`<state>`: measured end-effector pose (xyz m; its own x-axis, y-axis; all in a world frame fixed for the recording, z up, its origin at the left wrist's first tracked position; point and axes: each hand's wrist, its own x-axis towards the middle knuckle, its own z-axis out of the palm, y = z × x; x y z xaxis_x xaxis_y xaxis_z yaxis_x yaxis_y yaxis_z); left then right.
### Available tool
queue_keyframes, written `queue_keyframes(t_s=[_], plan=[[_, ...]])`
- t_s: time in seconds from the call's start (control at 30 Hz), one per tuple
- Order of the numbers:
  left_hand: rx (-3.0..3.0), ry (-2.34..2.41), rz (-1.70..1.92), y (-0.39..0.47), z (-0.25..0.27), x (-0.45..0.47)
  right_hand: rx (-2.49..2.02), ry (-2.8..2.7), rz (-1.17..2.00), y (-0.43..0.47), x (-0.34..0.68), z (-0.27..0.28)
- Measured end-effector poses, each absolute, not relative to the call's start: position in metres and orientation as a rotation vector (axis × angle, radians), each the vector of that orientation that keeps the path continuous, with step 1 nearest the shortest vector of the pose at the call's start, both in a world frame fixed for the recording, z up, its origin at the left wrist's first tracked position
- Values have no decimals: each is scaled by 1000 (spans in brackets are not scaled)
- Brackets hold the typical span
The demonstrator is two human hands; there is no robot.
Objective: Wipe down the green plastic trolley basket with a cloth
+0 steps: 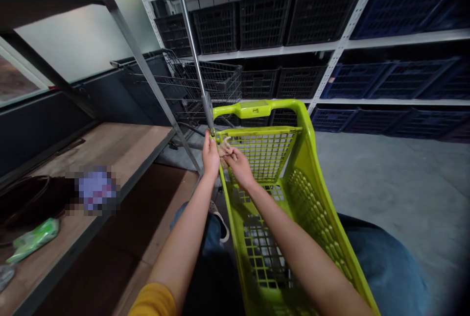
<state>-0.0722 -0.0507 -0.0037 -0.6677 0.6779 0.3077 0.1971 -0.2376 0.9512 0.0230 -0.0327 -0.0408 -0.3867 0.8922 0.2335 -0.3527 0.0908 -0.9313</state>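
A lime-green plastic shopping cart basket (319, 179) with grid walls stands between my knees. A silver metal pole (193, 44) rises from its far left corner, its grey lower fitting (207, 108) meeting the rim. My left hand (210, 157) is closed round that corner, just below the fitting. Inside the rim, my right hand (239, 166) pinches a crumpled beige cloth (224, 147) against the corner. Part of the cloth is hidden behind my fingers.
Left is a wooden shelf (147, 137) on a metal frame, bearing a green packet (35, 240) and a blurred-out purple item (96, 187). Wire shopping carts (220, 78) stand behind. White racks hold black crates (264, 17) and blue crates (407, 78). Grey floor (404, 174) lies right.
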Motion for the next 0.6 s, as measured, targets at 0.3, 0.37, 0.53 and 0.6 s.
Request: queue_keyframes(t_s=[0.3, 0.37, 0.53, 0.6], plan=[[1090, 1698, 1975, -53, -6, -73, -1214, -1534, 1641, -84, 41, -167], [1102, 1717, 1968, -51, -5, -73, -1203, -1528, 1641, -77, 38, -156], [1099, 1733, 1946, -41, -2, -78, -817, -1343, 1678, -49, 28, -72], [1093, 1749, 1933, -37, -1, -82, -674, -1288, 1628, -45, 25, -50]])
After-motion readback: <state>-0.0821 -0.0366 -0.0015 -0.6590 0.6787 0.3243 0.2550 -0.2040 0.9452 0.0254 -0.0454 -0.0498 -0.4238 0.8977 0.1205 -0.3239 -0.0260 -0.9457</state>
